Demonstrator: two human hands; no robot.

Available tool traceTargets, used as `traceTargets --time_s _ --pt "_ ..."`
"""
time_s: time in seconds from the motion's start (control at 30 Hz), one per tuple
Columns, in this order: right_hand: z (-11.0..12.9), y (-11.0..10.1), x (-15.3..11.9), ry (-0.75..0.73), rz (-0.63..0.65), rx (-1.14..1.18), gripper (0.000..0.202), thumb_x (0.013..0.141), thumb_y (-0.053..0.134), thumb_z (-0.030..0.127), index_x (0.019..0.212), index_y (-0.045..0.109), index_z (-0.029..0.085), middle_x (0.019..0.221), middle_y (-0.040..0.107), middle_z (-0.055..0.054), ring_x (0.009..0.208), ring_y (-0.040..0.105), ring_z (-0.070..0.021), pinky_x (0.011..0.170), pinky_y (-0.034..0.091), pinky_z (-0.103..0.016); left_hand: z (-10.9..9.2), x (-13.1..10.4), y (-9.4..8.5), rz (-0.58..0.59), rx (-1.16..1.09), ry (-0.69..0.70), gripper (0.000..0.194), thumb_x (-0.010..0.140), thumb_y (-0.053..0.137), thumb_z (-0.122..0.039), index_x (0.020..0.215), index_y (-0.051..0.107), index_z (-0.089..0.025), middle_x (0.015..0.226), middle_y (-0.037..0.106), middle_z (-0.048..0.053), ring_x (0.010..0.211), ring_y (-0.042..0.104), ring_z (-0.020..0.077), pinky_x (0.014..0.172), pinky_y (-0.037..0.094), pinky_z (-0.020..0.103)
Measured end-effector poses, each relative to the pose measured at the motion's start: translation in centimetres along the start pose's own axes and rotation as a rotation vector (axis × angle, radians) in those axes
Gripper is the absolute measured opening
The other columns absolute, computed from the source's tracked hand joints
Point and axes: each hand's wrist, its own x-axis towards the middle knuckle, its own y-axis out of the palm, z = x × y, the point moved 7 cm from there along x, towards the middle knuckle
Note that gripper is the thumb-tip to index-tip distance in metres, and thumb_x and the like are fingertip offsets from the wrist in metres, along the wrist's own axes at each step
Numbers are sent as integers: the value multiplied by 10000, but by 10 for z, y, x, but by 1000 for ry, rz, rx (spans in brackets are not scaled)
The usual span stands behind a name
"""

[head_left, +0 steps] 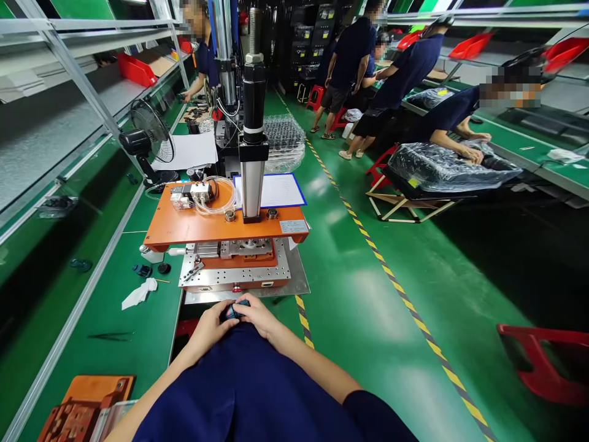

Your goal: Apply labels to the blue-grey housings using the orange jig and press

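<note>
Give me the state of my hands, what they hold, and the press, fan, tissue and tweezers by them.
Left hand: closed on the dark part
Right hand: closed on it too
Dark part: held between both hands
Press: upright, running or idle unclear
Fan: upright, spinning unclear
Tissue: crumpled
Tweezers: lying down, unheld

A plain navy-blue top (267,387), creased at the front, spreads at six o'clock; its short right sleeve (373,414) ends at five o'clock, leaving the forearm (317,365) bare.
</note>
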Motion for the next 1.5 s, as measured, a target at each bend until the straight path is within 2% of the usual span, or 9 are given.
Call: traceTargets --time_s 0.73,1.17,1.37,1.43,1.5 --pt "-7 -7 0 15 18 -9 455 591 857 434 882 599 198 836 679 4 838 684 -188 756 514 -324 -9 -4 3 -11 -35 -15 467 780 716 -333 1231 666 -219 1196 744 77 1067 696 259 969 520 375" --pt "-5 -5 -1 -12 30 -67 435 634 822 464 894 592 202 876 695 -13 859 693 -193 753 528 -324 -5 -6 3 -5 -22 -16 462 792 708 -360 1231 663 -225 1182 751 69 1059 701 260 956 522 369" --pt "-3 -3 0 -92 41 -230 434 699 756 546 915 596 206 868 702 -28 838 702 -204 735 548 -342 -7 -2 2 1 8 6 447 779 706 -317 1211 665 -210 1183 745 82 1049 698 261 948 517 368" --pt "7 -11 5 -151 32 -345 406 733 727 557 909 633 204 852 712 -38 835 697 -216 752 553 -364 -10 2 0 11 55 17 419 766 711 -307 1170 677 -200 1117 759 80 988 704 259 907 523 361" --pt "27 -29 12 -238 -31 -485 348 799 673 531 933 675 210 920 725 -60 898 687 -235 830 545 -399 -9 8 -6 -6 97 4 418 767 709 -328 1159 675 -186 1041 764 79 925 702 259 870 522 363"
